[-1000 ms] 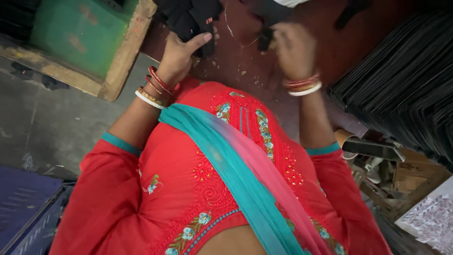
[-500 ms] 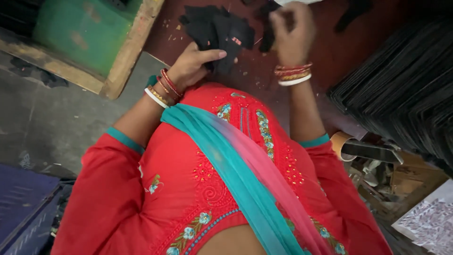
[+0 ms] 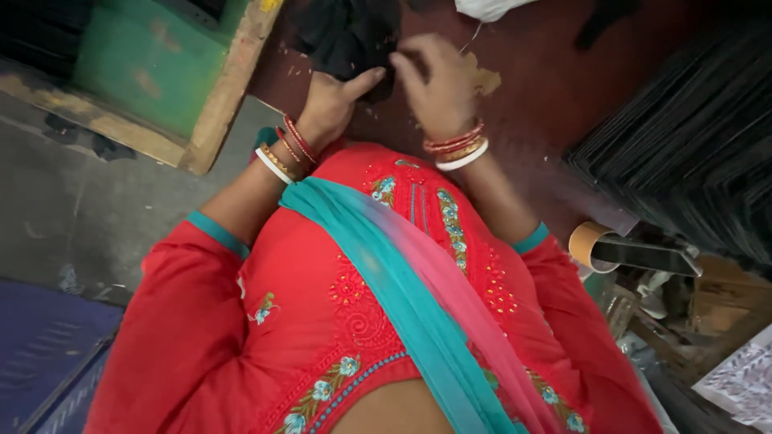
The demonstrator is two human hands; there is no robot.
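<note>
A pile of black flat pieces (image 3: pixel 346 36) lies on a dark red surface (image 3: pixel 547 88) in front of me. My left hand (image 3: pixel 330 100) is closed against the pile's lower edge, its thumb stretched along a black piece. My right hand (image 3: pixel 438 84) curls its fingers onto the same pile from the right, pinching its edge. Both wrists wear bangles. My red embroidered tunic and teal scarf (image 3: pixel 402 305) fill the lower half of the view and hide what lies below.
A green box with a wooden frame (image 3: pixel 153 64) stands at upper left. Stacked dark sheets (image 3: pixel 683 161) rise at right. A tape roll (image 3: pixel 587 241) and a dark metal tool (image 3: pixel 643 255) sit below them. A blue object (image 3: pixel 40 345) is at lower left.
Both hands have come closer together onto the black pile. The left hand went from spread fingers to a closed grip, and the right hand moved left and down.
</note>
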